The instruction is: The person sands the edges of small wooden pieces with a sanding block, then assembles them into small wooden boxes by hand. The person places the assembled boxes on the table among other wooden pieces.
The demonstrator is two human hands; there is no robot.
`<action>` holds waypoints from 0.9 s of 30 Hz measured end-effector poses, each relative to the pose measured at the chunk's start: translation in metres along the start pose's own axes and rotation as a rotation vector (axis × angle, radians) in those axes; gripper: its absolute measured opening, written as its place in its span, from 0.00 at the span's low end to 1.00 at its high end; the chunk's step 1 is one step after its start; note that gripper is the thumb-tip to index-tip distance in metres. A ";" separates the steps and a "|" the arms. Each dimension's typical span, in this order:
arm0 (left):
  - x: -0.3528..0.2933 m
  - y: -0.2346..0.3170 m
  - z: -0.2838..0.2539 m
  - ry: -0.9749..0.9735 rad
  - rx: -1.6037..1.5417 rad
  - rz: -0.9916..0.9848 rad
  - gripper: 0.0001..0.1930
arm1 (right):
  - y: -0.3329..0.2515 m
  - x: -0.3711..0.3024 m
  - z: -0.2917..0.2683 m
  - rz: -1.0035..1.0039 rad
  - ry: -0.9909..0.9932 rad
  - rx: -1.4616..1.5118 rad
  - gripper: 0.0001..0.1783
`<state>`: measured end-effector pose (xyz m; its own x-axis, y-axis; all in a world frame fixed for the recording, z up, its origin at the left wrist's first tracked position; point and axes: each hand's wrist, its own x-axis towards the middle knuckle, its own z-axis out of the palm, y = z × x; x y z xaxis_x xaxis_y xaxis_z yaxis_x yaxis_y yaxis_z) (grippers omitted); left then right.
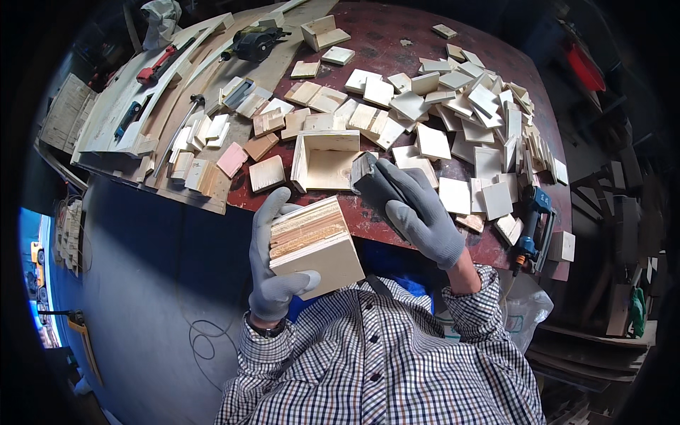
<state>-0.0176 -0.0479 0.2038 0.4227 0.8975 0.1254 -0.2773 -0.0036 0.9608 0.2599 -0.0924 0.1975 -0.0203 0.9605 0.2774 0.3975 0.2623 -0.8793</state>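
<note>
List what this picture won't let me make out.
In the head view:
Left hand: palm, hidden by the layered wood block.
Dark block: gripped part, covered by the right hand.
Piled wood pieces: lower ones, buried under others.
Checked shirt: hem, cut off by the bottom edge.

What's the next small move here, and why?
Probably lower the dark block in the right hand onto the layered wooden piece: the left hand grips that piece with its streaked, layered side exposed, and the two appear apart.
</note>
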 end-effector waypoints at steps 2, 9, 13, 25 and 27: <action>0.003 0.000 0.006 0.038 -0.061 -0.052 0.60 | -0.023 -0.008 0.010 -0.169 0.072 0.107 0.39; 0.002 0.002 0.012 0.100 -0.270 -0.299 0.57 | -0.009 -0.025 0.041 -0.389 0.120 -0.252 0.41; 0.002 -0.005 0.003 0.127 -0.367 -0.320 0.53 | 0.036 -0.036 0.033 -0.021 0.223 -0.109 0.40; -0.007 -0.029 -0.012 0.061 -0.163 -0.284 0.44 | 0.029 -0.033 0.028 -0.262 0.076 -0.383 0.39; -0.010 -0.022 -0.009 0.156 -0.517 -0.423 0.46 | 0.061 -0.044 0.018 -0.122 0.059 -0.631 0.37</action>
<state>-0.0236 -0.0530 0.1795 0.4671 0.8284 -0.3092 -0.5080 0.5376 0.6730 0.2685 -0.1168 0.1246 -0.0560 0.9159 0.3976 0.8591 0.2471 -0.4483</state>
